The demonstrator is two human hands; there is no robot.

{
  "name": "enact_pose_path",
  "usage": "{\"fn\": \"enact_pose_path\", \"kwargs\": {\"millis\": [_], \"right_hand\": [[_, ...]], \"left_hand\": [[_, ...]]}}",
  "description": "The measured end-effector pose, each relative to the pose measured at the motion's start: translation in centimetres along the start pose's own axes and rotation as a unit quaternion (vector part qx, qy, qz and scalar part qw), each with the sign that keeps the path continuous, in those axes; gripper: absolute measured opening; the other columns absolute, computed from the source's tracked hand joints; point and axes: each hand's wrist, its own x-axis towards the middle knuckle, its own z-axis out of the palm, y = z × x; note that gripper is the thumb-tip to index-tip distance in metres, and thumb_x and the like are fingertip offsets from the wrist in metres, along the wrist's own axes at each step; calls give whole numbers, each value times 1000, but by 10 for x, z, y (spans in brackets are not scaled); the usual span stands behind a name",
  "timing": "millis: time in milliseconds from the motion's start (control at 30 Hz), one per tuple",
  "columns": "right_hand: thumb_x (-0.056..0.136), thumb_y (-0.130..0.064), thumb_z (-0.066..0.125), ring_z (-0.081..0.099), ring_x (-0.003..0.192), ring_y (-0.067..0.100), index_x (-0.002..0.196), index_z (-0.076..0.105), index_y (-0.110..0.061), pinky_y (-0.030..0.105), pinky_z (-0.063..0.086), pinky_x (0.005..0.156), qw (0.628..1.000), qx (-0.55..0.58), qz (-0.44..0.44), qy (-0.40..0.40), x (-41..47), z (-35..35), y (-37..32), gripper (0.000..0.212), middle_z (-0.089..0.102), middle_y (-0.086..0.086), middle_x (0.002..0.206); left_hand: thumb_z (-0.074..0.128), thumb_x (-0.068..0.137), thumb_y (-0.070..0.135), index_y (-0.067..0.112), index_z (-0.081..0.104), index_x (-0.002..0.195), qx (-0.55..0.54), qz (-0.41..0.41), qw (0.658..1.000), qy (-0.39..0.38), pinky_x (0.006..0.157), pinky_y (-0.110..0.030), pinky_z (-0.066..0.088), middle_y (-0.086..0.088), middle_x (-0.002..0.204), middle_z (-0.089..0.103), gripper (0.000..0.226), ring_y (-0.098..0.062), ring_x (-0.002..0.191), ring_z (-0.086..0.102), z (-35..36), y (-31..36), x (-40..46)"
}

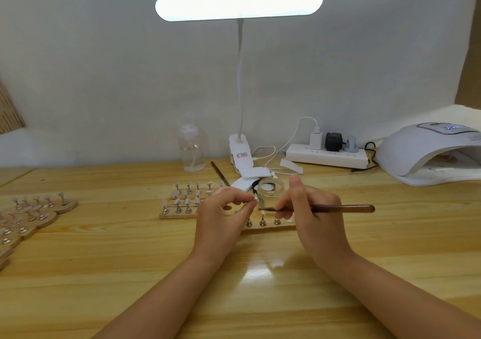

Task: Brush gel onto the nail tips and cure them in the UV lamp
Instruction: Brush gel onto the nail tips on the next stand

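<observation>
My left hand [223,208] pinches a small metal nail-tip holder [255,200] with a clear tip on it, lifted above the table. My right hand [307,208] grips a brown-handled brush [346,209] held level, its fine tip [263,209] pointing left and touching or almost touching the held tip. Just behind both hands stands an open clear gel jar [270,188]. Below the hands a wooden strip [270,225] carries several upright tip holders. The white UV lamp [426,153] sits at the far right with its opening facing me.
Two more wooden strips of tip holders [179,203] lie left of my hands, and round wooden stands [39,208] crowd the table's left edge. Behind are a clear bottle [192,148], a clip desk lamp [239,151], a second brush [220,173], a power strip [328,155] and cables.
</observation>
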Motion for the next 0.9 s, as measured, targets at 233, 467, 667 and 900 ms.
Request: {"fn": "enact_pose_path", "kwargs": {"millis": [233,467,667,900], "right_hand": [[93,-42,45,60,50,2,58,64,-22,14,47,54,1000,-10,7,-2,0,0,2,44,64,-2,52],[89,-49,44,59,48,4,58,63,-23,11,45,51,1000,3,21,-7,0,1,-2,45,64,-1,55],[92,-43,43,59,50,6,59,64,-18,14,47,52,1000,6,9,3,0,0,-3,46,62,0,53],[93,-43,46,58,50,6,59,63,-16,16,46,51,1000,14,2,5,-1,0,-4,46,62,4,53]], "left_hand": [[74,72,9,35,65,70,7,3,1000,-5,66,-11,40,9,76,66,27,-4,78,57,0,0,0],[74,72,10,35,65,70,8,14,1000,-1,66,-10,40,11,76,66,27,-3,79,57,0,0,0],[74,72,10,37,65,70,3,19,1000,2,67,-12,40,11,76,66,28,-3,79,56,0,0,0],[75,71,9,36,66,70,-2,23,1000,11,68,-13,41,12,75,66,29,-2,79,57,1,-1,0]]}}
